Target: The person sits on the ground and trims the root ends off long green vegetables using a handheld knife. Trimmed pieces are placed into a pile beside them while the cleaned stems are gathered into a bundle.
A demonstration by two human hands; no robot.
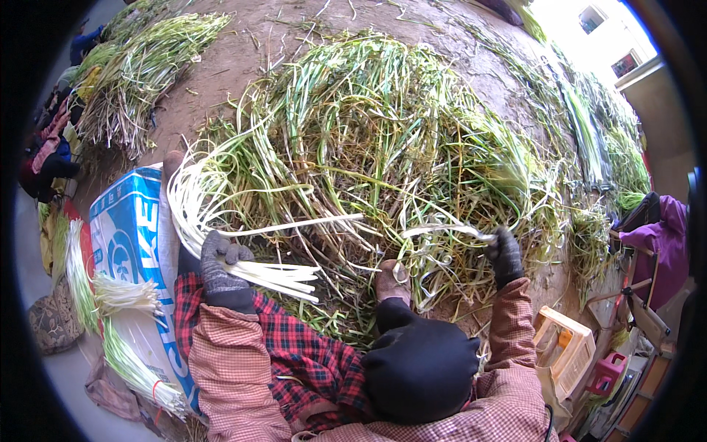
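Note:
My left hand (225, 271), in a grey knitted glove, is closed around a bunch of long white-and-pale-green vegetable stalks (276, 274). Their cut ends point right, and the thin leafy ends curl up over the pile. One stalk (298, 224) sticks out above the rest. On the right, my right hand (505, 257), in a dark glove, is closed on the end of a pale, limp strip (447, 227) that stretches leftward. Whether it is a whole stalk or a peeled skin I cannot tell. Between and beyond both hands spreads a big heap of tangled green stalks and dry leaves (381, 138).
At left, tied stalk bundles (146, 387) lie on a blue-and-white printed sack (130, 243). Another stalk heap (149, 72) and people (52, 132) are farther left. At right stand an orange plastic crate (569, 348), a pink stool (607, 373) and a folding chair with purple cloth (657, 248).

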